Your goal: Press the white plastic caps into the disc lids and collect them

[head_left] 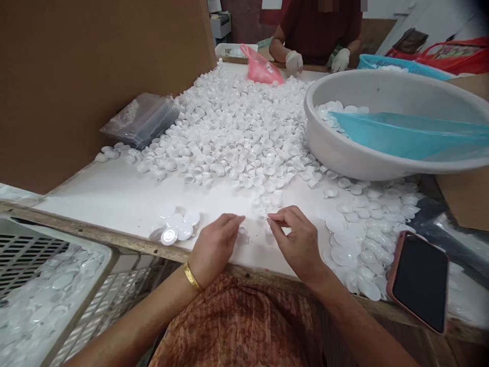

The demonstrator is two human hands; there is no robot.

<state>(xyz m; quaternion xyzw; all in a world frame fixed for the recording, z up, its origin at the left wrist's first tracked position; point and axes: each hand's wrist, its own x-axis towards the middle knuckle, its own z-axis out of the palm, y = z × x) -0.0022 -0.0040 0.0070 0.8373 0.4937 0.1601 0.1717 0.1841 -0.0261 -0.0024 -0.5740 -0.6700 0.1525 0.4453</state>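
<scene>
Both hands are low at the near edge of the tabletop (114, 199), fingertips facing each other with a narrow gap between.

Right hand (300, 242): thumb and forefinger clenched into a tip pinch. There may be a tiny white piece in it, too small to confirm.
Left hand (216, 244): fingers curled forward and down, thumb hidden, so I can't tell if its grip has anything.

Where the parts are:
- loose caps (267, 200) lie on the tabletop just beyond both sets of fingertips, in line with the gap. They are near the grip but not touching it
- lone cap (243, 235) lies between the hands, just beside the left fingers
- cap heap (237, 132) is farther out and runs to the far end
- flat discs (355, 239) are spread just right of the right hand
- small disc cluster (175, 227) is just left of the left hand

Doing this well, my read:
- use fingertips only, one piece per pinch
- rest the wrists on the tabletop edge so the tips don't wander
- draw from the loose caps, not the heap (its edge looks like it would slide)
- watch the right forearm: the flat discs and phone (420, 280) sit right beside it at the edge, and a sweep could push them off
- basin (344, 153) stands near on the right, so mind the rim when reaching out

Co-worker's gloved hands (294, 61) are at the far end, well apart from all this.
</scene>
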